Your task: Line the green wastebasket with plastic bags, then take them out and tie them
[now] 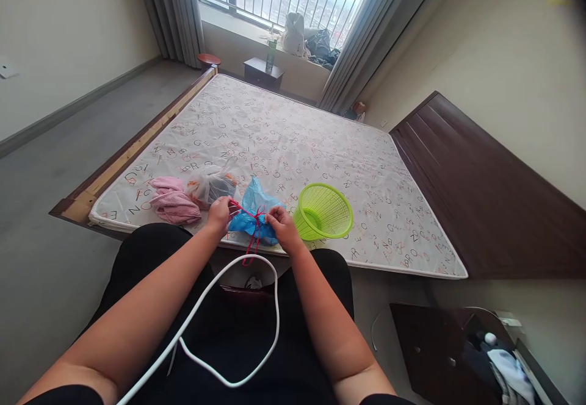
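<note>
A blue plastic bag (259, 200) sits at the near edge of the mattress, gathered at its middle with a red string (257, 228) around it. My left hand (220, 215) is closed on the string, drawn out to the left of the bag. Fingers pinched, my right hand (281, 225) grips at the gathered part from the right; whether it holds string or plastic I cannot tell. The string's loose end hangs below the bag over the mattress edge. Right of my right hand, a green plastic basket (327, 210) lies tilted on its side.
Left of the blue bag lie a filled clear plastic bag (213, 184) and a pink towel (174, 200). A white cable (277, 307) loops across my lap. The letter-printed mattress (284, 130) stretches toward a nightstand (260, 75); a dark headboard (485, 191) stands at right.
</note>
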### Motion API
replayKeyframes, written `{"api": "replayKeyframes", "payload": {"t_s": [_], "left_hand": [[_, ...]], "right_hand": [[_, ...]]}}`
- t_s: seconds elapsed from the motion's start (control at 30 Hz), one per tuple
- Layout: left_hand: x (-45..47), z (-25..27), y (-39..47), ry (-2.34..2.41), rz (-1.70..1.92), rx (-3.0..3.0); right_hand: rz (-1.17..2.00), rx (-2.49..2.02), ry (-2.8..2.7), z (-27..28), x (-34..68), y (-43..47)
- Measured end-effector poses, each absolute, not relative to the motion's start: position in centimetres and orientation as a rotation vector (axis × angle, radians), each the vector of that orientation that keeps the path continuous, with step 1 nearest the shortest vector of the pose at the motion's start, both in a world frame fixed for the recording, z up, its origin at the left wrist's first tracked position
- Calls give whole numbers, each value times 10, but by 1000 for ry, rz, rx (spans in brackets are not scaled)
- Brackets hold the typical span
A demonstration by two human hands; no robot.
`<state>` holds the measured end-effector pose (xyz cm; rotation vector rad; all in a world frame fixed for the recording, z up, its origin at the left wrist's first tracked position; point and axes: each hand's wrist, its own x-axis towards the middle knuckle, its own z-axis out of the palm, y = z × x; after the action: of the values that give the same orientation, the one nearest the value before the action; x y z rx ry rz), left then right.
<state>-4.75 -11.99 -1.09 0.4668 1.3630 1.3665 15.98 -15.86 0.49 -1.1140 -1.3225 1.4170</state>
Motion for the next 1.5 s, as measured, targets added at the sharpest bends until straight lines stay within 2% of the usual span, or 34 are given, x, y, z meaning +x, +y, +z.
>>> {"api": "replayKeyframes", "payload": {"t_s": [0.17, 0.27, 0.43, 0.6, 0.73, 0.87, 1.03, 1.13, 1.23, 1.4, 1.5], "left_hand": [[-61, 2, -117, 1165, 1401, 298], [-61, 9, -123, 932, 1267, 384], [-61, 11, -128, 709, 1013, 448], [-68, 11, -123, 710, 1203, 275], [-73, 15, -121, 674, 1305, 95], [-82, 24, -119, 689, 1495, 18], [-89, 30, -117, 760, 1549, 266], [-87, 28, -116, 859, 1492, 353], [-84, 25, -116, 984, 1466, 304], [-74, 27, -122, 901, 1344, 450], [-66, 30, -129, 804, 1228, 590]], "right_hand": [[1561, -1253, -1595, 15, 175, -160], [1371, -1399, -1729, 18, 177, -160], [1133, -1410, -1144, 12, 173, -153], [1125, -1209, -552, 9, 174, -146], [1123, -1054, -441, 17, 171, -148], [1299, -958, -391, 31, 184, -150], [1460, -1020, -577, 42, 214, -153], [1419, -1066, -711, 43, 220, -154], [1235, -1209, -846, 44, 220, -153], [539, -1580, -1437, 41, 200, -155], [511, -1555, -1893, 29, 174, -157]]}}
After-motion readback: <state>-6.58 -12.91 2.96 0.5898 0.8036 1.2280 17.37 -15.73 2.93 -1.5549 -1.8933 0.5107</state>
